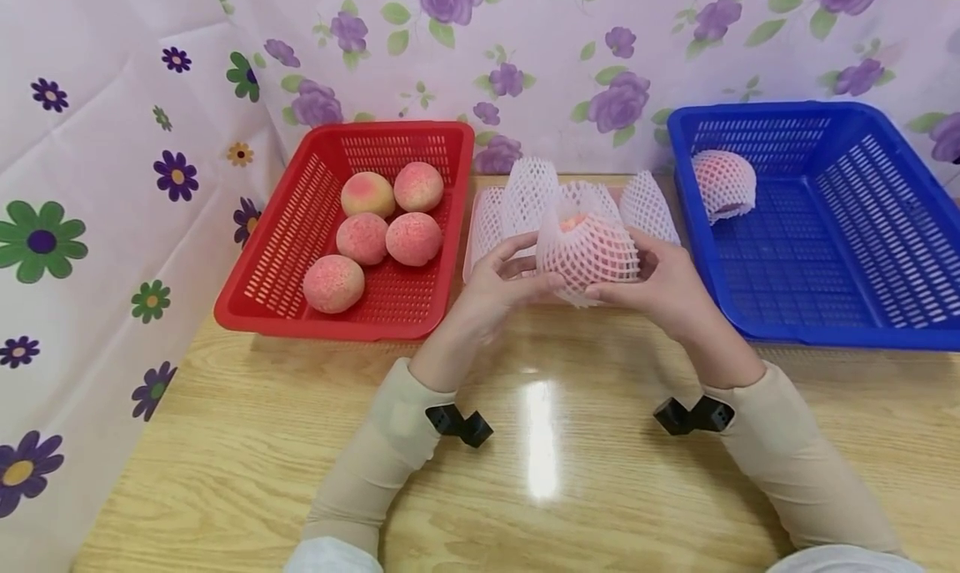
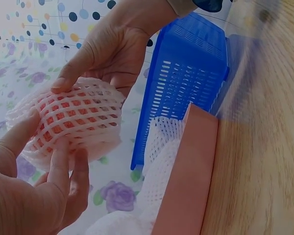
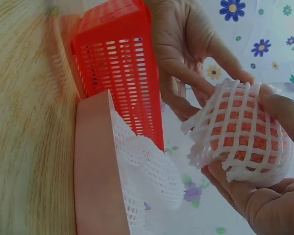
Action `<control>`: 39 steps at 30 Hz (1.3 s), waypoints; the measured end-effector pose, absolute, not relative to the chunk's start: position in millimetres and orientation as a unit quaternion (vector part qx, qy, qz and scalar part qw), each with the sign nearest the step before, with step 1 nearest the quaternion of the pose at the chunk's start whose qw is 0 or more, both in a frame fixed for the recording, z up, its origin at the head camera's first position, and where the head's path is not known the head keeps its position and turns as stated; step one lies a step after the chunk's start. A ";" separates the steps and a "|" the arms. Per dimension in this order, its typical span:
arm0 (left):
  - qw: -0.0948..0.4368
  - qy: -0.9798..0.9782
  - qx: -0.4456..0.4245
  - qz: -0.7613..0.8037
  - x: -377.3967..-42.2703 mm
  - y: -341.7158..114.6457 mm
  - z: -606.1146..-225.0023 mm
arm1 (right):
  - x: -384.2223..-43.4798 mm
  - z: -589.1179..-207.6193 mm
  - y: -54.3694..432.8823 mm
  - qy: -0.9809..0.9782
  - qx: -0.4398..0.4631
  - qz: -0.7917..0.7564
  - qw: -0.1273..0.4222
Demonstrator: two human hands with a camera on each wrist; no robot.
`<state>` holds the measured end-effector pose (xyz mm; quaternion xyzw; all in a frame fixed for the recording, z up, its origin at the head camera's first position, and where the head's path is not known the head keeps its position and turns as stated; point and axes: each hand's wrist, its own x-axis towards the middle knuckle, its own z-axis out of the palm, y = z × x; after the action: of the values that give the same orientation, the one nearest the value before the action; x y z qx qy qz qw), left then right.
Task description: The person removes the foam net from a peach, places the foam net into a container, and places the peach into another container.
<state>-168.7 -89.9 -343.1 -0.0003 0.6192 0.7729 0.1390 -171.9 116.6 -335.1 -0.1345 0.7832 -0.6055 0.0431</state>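
Note:
A pink peach point(image 3: 242, 129) sits inside a white foam net sleeve point(image 1: 600, 256), held up between both hands over the pink tray. My left hand point(image 1: 498, 285) grips its left side, thumb toward me and fingers around the back. On the other side my right hand point(image 1: 663, 285) grips it, with the thumb in front. The netting covers most of the fruit; a bit of pink peach shows through the open top in the head view. In the left wrist view the stretched mesh point(image 2: 78, 115) lies under fingertips of both hands.
Several bare peaches point(image 1: 362, 238) lie in the red basket point(image 1: 345, 329) at left. The blue basket point(image 1: 817, 333) at right holds a netted peach point(image 1: 724, 183). Between them a pink tray point(image 2: 188, 171) holds loose foam nets point(image 1: 531, 193). A floral cloth point(image 1: 555, 72) hangs behind.

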 end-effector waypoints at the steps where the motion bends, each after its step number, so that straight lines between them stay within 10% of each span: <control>1: 0.139 0.620 0.000 0.772 -168.6 -89.9 -342.1 | -171.9 -334.8 116.7 0.779 -0.133 -0.611 0.041; 17: 0.119 0.717 0.086 0.681 -161.6 -101.4 -331.3 | -172.1 -341.3 118.8 0.733 -0.183 -0.654 0.023; 39: -0.234 0.764 0.294 0.525 -159.1 -111.4 -320.4 | -173.6 -345.4 118.7 0.774 -0.255 -0.580 0.012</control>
<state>-159.1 -111.4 -320.4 0.2936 0.7635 0.5253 -0.2344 -173.6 118.7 -345.4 -0.2554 0.7738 -0.5795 0.0118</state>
